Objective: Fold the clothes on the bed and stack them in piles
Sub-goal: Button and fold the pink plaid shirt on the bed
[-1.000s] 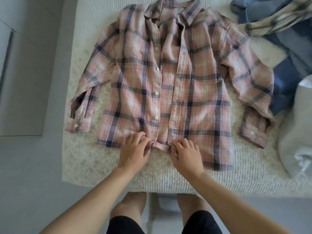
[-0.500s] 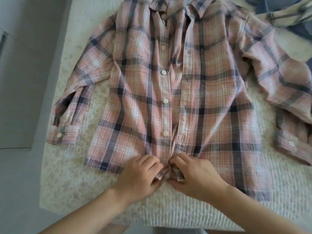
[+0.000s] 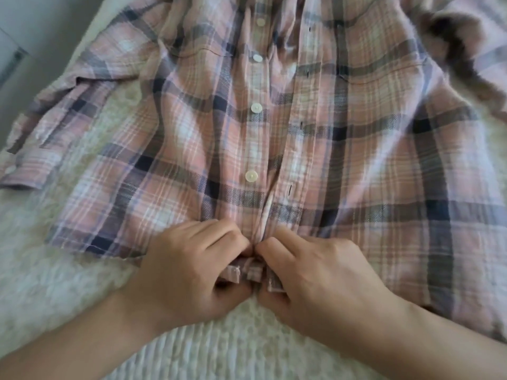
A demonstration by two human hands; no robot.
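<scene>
Legible markings: none. The pink, navy and white plaid cotton button-front shirt [image 3: 301, 138] bears no readable label, brand, number or sign; the cream textured bed cover [image 3: 55, 270] beneath it likewise carries no lettering.

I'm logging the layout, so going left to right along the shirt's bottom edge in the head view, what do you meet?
Sleeve cuff → shirt's left hem corner → left hand → bunched hem edges pinched between both hands → right hand → shirt's right front panel.
</scene>
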